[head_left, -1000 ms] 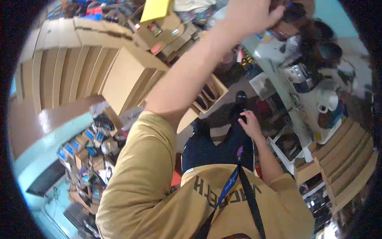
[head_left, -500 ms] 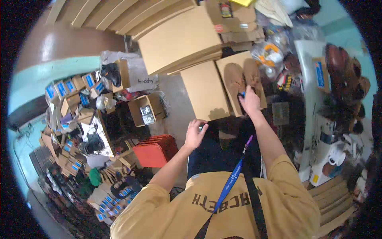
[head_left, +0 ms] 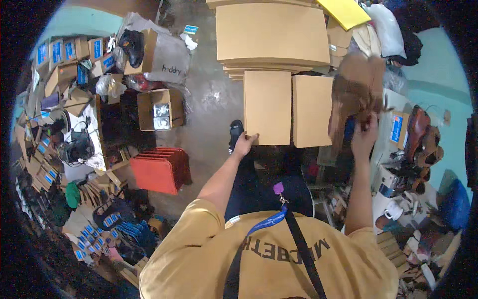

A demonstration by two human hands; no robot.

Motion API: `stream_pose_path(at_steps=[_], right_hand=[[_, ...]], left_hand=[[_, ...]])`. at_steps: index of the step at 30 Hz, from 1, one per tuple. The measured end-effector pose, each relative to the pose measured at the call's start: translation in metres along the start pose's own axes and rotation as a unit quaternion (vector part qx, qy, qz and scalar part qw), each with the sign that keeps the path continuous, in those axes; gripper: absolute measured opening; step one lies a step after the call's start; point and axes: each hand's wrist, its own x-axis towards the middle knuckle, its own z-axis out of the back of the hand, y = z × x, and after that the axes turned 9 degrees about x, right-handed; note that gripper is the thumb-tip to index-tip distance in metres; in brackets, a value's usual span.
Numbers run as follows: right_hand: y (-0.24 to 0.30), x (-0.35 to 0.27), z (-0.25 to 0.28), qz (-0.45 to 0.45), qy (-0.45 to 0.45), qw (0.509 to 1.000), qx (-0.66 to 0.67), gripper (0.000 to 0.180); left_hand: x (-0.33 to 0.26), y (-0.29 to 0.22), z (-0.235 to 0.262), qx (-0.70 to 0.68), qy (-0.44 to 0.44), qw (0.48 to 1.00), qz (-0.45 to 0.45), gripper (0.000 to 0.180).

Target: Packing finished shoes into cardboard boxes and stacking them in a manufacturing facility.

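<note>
Right hand (head_left: 366, 134) closed on blurred brown shoes (head_left: 354, 92), right of a cardboard box (head_left: 268, 107); left hand (head_left: 243, 145) touches its corner, grip unclear; leftward, an open carton (head_left: 176, 107) holds silvery packs (head_left: 161, 116).

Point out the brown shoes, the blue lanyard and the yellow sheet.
Brown shoes (head_left: 346, 94), head view: blurred upper of one.
Blue lanyard (head_left: 269, 222), head view: its blue strap.
Yellow sheet (head_left: 345, 13), head view: its flat face.

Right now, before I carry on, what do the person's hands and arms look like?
The left hand and right hand are gloveless, the right blurred. No watch or band shows on either wrist. The forearms are bare below loose, short, mustard-yellow sleeves.
</note>
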Motion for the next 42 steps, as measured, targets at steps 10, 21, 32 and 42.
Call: stream_pose_path(at_steps=[10, 21, 32, 42], right_hand=[[0.113, 0.182, -0.122, 0.370, 0.177, 0.903, -0.127, 0.034], [0.019, 0.025, -0.084, 0.217, -0.013, 0.976, 0.027, 0.022], [-0.075, -0.185, -0.196, -0.216, 0.271, 0.934, 0.090, 0.088], [-0.017, -0.147, -0.144, -0.157, 0.180, 0.941, 0.241, 0.097]], left_hand=[[-0.012, 0.016, -0.014, 0.101, -0.059, 0.992, -0.049, 0.066], [-0.026, 0.006, 0.004, 0.111, -0.120, 0.986, -0.021, 0.059], [-0.071, -0.044, 0.013, 0.193, -0.125, 0.970, -0.078, 0.060], [-0.127, -0.110, -0.027, -0.004, 0.217, 0.964, -0.156, 0.036]])
